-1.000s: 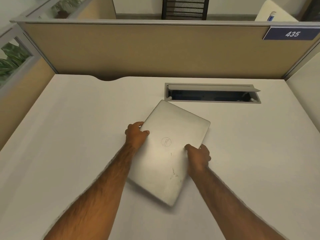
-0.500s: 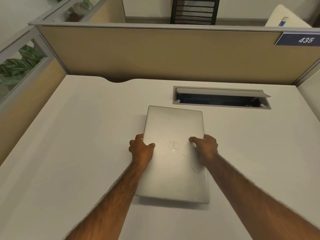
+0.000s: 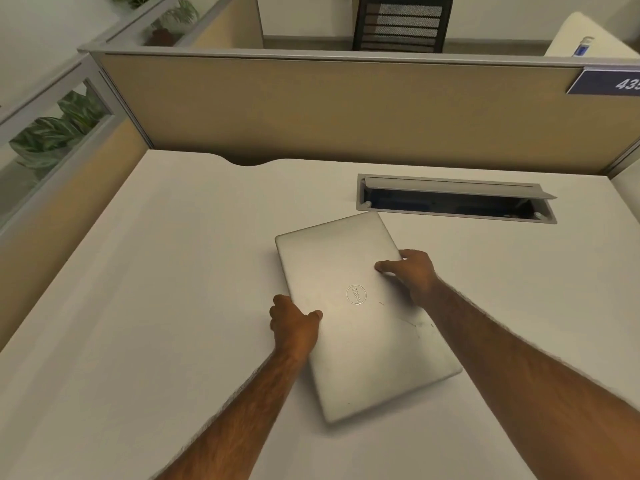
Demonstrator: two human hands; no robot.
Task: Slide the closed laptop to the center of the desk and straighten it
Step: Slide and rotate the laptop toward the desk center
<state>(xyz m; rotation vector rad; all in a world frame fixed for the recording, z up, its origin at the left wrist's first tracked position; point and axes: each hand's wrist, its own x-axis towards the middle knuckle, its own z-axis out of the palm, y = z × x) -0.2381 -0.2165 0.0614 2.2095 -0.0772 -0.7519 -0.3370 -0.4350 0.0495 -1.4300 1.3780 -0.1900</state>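
White laminate desk (image 3: 138,306) fills most of the view, with a curved notch cut in its far edge. Behind it stands a tan fabric partition wall with a grey metal rail (image 3: 346,109), bearing a dark blue number plate (image 3: 609,83) at its far right end. Green leafy plants (image 3: 52,133) show through the glazed panel on the left. A black mesh office chair back (image 3: 403,22) rises beyond the partition.

Set into the desk at the far right is a grey rectangular cable hatch with its flap raised (image 3: 453,199). Just near of the hatch lies the closed silver laptop with a round logo on its lid (image 3: 363,341), flat on the desk slightly right of the middle. It sits skewed, its far end turned to the left and its near right corner swung out to the right.

Gripping the laptop's left long edge is the left hand (image 3: 294,327), thumb on the lid and fingers curled down over the side. On the opposite long edge, the right hand (image 3: 412,275) clamps likewise, thumb pressed on the lid near the logo, the other fingers wrapped over the edge.
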